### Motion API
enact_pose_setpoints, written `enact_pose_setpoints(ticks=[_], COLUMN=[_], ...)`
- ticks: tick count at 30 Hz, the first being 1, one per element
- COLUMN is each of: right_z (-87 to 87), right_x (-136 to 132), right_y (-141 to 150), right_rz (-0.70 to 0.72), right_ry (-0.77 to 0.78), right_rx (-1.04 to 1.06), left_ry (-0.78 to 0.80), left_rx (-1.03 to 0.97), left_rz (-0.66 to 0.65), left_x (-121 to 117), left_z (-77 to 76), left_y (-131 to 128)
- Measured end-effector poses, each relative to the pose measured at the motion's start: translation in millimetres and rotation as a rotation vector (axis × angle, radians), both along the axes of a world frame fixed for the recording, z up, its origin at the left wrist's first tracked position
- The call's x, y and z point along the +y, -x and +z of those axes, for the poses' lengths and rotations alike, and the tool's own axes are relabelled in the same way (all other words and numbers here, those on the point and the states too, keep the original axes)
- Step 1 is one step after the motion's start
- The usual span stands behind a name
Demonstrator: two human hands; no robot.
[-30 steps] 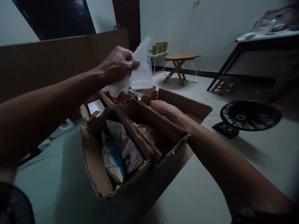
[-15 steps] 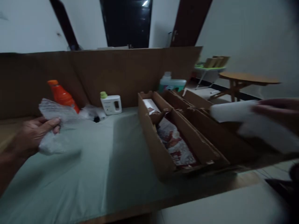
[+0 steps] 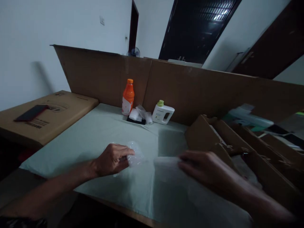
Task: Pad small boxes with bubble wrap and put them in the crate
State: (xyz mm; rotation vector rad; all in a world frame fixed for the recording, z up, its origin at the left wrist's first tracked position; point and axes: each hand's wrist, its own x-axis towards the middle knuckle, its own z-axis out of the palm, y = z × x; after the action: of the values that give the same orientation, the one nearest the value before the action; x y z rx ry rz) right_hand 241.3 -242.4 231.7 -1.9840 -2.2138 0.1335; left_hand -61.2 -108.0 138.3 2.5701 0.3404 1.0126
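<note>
My left hand (image 3: 115, 160) is pinched on a crumpled piece of clear plastic (image 3: 136, 155) above the pale green cloth. To its right, my right hand (image 3: 201, 166) grips a whitish roll of thin plastic film (image 3: 167, 161), blurred by motion. A loose translucent sheet trails from it below the hand and forearm. The two hands are apart, with bare cloth (image 3: 147, 180) between them. Beyond them lie bundles of clear plastic (image 3: 139, 114) on a flat black object (image 3: 133, 120).
An orange bottle (image 3: 128, 96) and a white jug with a green cap (image 3: 163, 113) stand by the cardboard screen (image 3: 190, 79). A divided cardboard box (image 3: 201, 136) sits at right, a blue-green container (image 3: 251, 117) behind it. A flat carton (image 3: 71, 104) is at left.
My view has swung left. My right hand has brought the film roll from beyond the box to over the cloth, near my left hand, which still holds the clear plastic.
</note>
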Motion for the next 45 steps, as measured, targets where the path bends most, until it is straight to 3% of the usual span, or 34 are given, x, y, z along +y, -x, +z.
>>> enact_pose_setpoints(ticks=[2,4,6,8,10,11,13,16,20,23,25,27,34,38,42,45], right_z=[9.2,18.8,26.2,27.9,21.9,16.0,-1.0,-39.9,-117.2,-173.3,-195.3,-202.9,-198.0,-211.5,-222.9,-223.7], right_x=[24,60,108,159,203,220,237,219,157,128,129,143,231,251,246,240], right_y=[23,40,52,57,57,55,44,17,-12,-9,2,13,20,20,17,16], right_rz=[0.016,-0.036,-0.107,-0.154,-0.173,-0.166,-0.143,-0.129,-0.199,-0.3,-0.307,-0.277,-0.279,-0.305,-0.311,-0.355], right_ry=[0.006,-0.11,-0.276,-0.393,-0.406,-0.384,-0.35,-0.363,-0.244,-0.122,-0.079,-0.072,-0.11,-0.176,-0.236,-0.282], right_rx=[-0.07,-0.188,-0.315,-0.399,-0.403,-0.375,-0.282,-0.124,0.02,0.017,-0.003,-0.015,0.007,0.031,0.07,0.1], left_ry=[-0.081,-0.191,-0.284,-0.28,-0.141,-0.062,0.005,0.066,0.138,0.158,0.16,0.16,0.149,0.126,0.089,0.028], left_rx=[-0.093,-0.193,-0.269,-0.249,-0.043,0.1,0.189,0.253,0.327,0.37,0.379,0.38,0.353,0.31,0.261,0.127], left_rz=[0.089,0.193,0.257,0.289,0.33,0.342,0.331,0.314,0.355,0.364,0.376,0.389,0.39,0.39,0.4,0.553], left_x=[12,35,67,105,143,160,185,196,180,172,172,177,209,219,203,189], left_z=[6.9,18.2,28.3,32.0,25.7,18.1,-5.6,-54.4,-110.5,-132.0,-138.8,-142.0,-140.3,-137.3,-138.2,-138.8], left_y=[16,20,3,-31,-68,-82,-92,-60,9,28,25,15,-45,-74,-55,-24])
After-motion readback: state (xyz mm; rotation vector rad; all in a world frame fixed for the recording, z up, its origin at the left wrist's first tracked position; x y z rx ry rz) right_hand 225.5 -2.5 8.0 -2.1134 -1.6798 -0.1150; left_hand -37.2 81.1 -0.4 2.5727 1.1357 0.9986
